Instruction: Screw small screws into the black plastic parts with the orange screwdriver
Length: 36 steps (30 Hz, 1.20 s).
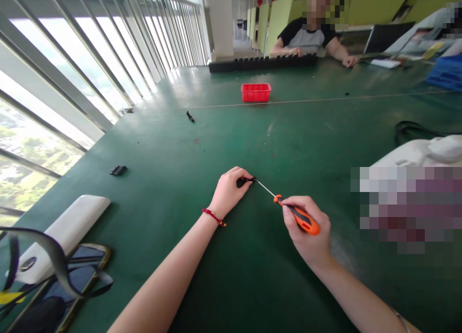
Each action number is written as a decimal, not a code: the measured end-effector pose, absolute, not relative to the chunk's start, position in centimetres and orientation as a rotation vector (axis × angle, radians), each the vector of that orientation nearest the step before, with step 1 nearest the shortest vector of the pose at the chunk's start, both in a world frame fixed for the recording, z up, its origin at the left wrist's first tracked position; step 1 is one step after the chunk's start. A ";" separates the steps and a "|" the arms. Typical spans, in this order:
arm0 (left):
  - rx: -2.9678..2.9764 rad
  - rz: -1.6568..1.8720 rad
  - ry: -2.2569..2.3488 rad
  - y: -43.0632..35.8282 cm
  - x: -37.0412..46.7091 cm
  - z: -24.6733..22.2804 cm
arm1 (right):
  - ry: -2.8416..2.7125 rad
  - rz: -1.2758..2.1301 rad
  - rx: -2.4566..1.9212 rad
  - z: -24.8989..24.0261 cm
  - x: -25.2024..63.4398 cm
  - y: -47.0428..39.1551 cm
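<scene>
My left hand pinches a small black part between thumb and fingers, low over the green table. Its exact kind is too small to make out. My right hand is closed around the orange and black handle of a screwdriver. The thin metal shaft points up and to the left, and its tip meets the right end of the black part. Whether a screw sits at the tip cannot be seen. A red bracelet circles my left wrist.
On the green table stand a red bin and a long black rack. Small black pieces lie left. A white power bank and a phone lie near left. A person sits opposite.
</scene>
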State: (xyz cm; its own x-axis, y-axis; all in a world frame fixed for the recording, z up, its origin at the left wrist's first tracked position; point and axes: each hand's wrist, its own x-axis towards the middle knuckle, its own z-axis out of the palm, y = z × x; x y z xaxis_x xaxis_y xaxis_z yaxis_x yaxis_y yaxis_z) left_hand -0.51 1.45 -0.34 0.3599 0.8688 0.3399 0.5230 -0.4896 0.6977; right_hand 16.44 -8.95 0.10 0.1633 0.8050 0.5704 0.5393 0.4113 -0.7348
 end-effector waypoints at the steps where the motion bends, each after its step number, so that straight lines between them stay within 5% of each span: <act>1: 2.151 0.967 1.207 1.5 -0.5 -0.4 | -1.504 0.285 -1.248 0.0 16.5 -8.9; 36: 2.367 0.895 1.147 1.4 -1.2 -0.5 | -1.354 0.389 -1.269 0.0 16.2 -8.9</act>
State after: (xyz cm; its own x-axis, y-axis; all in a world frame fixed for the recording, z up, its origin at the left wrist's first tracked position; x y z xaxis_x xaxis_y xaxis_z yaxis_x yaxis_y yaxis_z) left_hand -1.22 1.39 -0.54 0.4695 0.7949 0.3844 0.5658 -0.6050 0.5602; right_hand 16.22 -8.88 0.04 0.2720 0.8249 0.4956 0.4364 0.3533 -0.8275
